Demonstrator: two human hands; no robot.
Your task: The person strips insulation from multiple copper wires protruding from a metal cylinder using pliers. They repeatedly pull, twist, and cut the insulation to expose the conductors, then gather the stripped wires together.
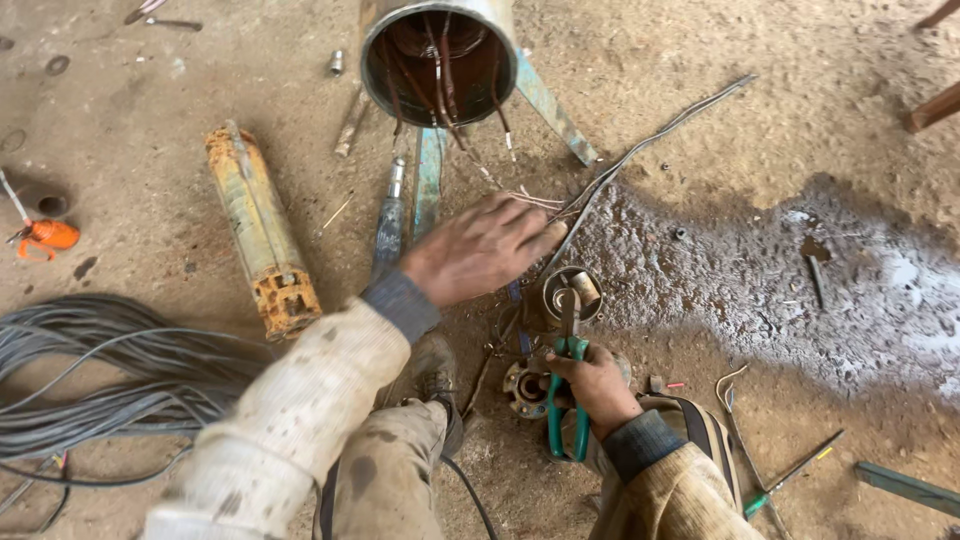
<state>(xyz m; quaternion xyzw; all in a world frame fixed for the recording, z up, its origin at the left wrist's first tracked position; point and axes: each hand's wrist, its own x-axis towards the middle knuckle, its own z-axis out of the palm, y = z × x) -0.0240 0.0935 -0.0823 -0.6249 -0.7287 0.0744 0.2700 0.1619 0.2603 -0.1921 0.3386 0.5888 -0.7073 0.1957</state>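
My left hand (480,247) stretches forward over the dirt floor, fingers together, toward a bunch of thin wires (545,200) that trail out of a large open metal cylinder (437,55). It holds nothing. My right hand (597,385) grips green-handled pliers (566,395); their jaws point up at a small round metal cup (572,290) on the ground. Beside that hand lies a rusty round flange part (523,388). My boot (432,372) rests between my two arms.
A rusty yellowish tube (257,228) lies at left, a coil of grey cable (110,370) at lower left. A long grey cable (650,140) runs up right. A wet patch (800,280) spreads at right. Screwdrivers (795,470) and an orange oil can (45,235) lie around.
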